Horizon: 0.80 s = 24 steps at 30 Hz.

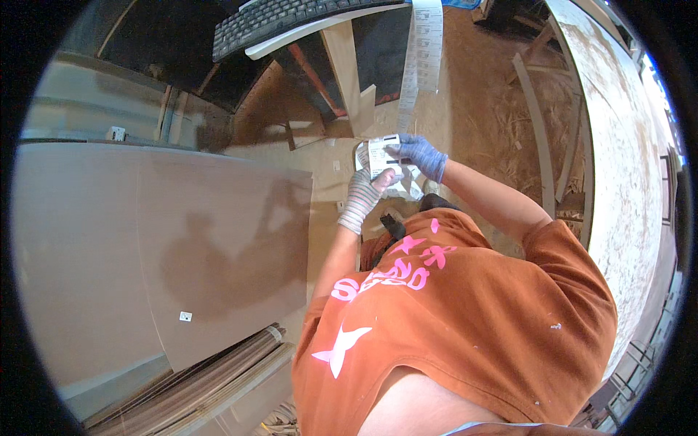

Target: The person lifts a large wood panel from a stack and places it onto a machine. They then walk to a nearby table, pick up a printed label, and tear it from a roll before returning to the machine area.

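Both my hands are gloved and meet in front of my body around a white printed label sheet (379, 155). My left hand (363, 198), in a grey striped glove, grips the sheet's lower left side with its thumb on top. My right hand (420, 155), in a bluish glove, pinches the sheet's upper right part. Pale crumpled paper shows below the hands, partly hidden by them. Beyond them, a long strip of printed labels (426, 51) hangs down from the top edge of the view.
A black keyboard (305, 23) lies on a raised surface at the far side. To the left is a large brown panel (233, 247) with a small white label (185, 317). Long thin strips (196, 381) lie bundled at lower left. A large pale board (618, 131) borders the right.
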### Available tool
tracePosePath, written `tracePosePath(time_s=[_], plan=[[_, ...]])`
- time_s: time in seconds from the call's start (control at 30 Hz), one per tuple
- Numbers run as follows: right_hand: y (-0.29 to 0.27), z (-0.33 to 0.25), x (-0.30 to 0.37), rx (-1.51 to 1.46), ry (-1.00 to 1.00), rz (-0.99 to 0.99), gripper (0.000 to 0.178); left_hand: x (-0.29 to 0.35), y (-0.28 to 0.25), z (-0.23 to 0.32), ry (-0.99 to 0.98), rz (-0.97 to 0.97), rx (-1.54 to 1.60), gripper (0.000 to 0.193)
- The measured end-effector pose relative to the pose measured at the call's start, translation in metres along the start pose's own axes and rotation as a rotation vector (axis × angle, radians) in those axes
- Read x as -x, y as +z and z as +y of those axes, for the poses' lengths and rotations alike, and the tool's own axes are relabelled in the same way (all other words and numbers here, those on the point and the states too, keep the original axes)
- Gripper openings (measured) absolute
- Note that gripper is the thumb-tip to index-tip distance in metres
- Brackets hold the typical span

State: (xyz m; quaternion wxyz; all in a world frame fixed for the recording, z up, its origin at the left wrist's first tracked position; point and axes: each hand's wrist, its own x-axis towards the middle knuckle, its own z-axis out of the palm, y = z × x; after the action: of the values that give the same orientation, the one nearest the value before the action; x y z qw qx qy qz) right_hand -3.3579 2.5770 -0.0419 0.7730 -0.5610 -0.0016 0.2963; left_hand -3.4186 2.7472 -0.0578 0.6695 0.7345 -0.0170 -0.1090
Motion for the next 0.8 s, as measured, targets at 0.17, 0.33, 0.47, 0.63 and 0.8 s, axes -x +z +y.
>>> tracePosePath(time_s=[0.17, 0.33, 0.47, 0.63, 0.8], plan=[[-0.007, -0.049, -0.017, -0.052, -0.117, 0.124, 0.027, 0.008, -0.003, -0.006, -0.058, -0.126, -0.029, 0.038], [-0.059, -0.123, -0.038, -0.456, -0.270, 0.220, 0.061, 0.014, -0.003, 0.000, -0.142, -0.192, -0.022, 0.028], [-0.049, -0.073, -0.019, -0.215, 0.101, -0.034, 0.086, 0.011, -0.003, 0.007, -0.101, -0.072, 0.057, 0.026], [-0.010, -0.011, 0.010, 0.188, 0.064, -0.145, 0.058, 0.004, -0.006, 0.010, 0.090, -0.053, 0.132, 0.036], [-0.002, -0.027, -0.001, 0.044, -0.016, 0.062, 0.034, -0.002, -0.001, -0.003, -0.021, -0.053, 0.141, 0.036]])
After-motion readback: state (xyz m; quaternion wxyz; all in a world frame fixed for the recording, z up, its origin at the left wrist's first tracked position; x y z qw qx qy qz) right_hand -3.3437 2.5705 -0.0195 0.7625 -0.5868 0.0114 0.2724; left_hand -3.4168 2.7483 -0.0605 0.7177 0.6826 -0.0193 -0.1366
